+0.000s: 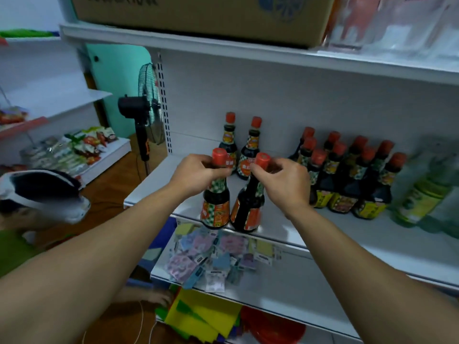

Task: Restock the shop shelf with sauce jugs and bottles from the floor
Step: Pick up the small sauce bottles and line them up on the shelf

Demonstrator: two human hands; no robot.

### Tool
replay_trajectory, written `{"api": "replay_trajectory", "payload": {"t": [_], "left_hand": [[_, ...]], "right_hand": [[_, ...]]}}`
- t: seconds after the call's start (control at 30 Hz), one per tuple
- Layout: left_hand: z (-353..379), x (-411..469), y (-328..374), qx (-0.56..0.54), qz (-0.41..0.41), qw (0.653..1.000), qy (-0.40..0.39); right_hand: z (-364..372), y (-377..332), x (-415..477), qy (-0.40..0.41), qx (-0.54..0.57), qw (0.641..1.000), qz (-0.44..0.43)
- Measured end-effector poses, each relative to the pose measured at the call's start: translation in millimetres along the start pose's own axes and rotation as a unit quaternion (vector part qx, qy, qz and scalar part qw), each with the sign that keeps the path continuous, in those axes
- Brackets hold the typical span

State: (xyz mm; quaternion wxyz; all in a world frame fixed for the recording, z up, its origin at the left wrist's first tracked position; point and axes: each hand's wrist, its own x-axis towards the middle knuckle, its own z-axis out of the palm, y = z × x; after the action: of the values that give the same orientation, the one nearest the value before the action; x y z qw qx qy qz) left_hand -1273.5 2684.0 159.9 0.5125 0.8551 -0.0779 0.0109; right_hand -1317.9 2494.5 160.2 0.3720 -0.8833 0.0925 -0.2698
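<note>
Left of the back pair of bottles (229,142), the shelf (154,184) has an open stretch to fill, so I judge the restock to be well under way but not finished. The floor stock is out of my view, and I cannot tell how much is left.

Just in front of the back pair and slightly left, my left hand (196,173) is curled round the neck of the left bottle (215,207), under its red cap. That bottle stands upright with its long axis vertical, cap up and label facing me, and its base is at the shelf's front edge.

Directly in front of the pair, the right bottle (248,209) nearly touches its neighbour. It leans with its cap tipped up and to the right, and its base is low at the front edge. I cannot tell whether it sits flat. My right hand (283,180) pinches its neck.

Right of the pair, a tight group of bottles (347,184) is already placed, all upright. Further right stand pale jugs (419,199), which are blurred.
</note>
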Motion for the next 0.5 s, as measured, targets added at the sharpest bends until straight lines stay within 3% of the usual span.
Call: {"api": "replay_trajectory", "payload": {"t": [0.2,0.4,0.5], "left_hand": [[-4,50,-10,0.031,0.024,0.999,-0.029],[1,77,-28,-0.007,0.06,0.996,-0.071],[2,79,-44,0.001,0.058,0.99,-0.126]], "right_hand": [[31,1,25,0.029,0.01,1.0,0.006],[43,-4,34,-0.067,0.034,0.994,0.077],[45,1,29,-0.11,-0.019,0.988,0.103]]}}
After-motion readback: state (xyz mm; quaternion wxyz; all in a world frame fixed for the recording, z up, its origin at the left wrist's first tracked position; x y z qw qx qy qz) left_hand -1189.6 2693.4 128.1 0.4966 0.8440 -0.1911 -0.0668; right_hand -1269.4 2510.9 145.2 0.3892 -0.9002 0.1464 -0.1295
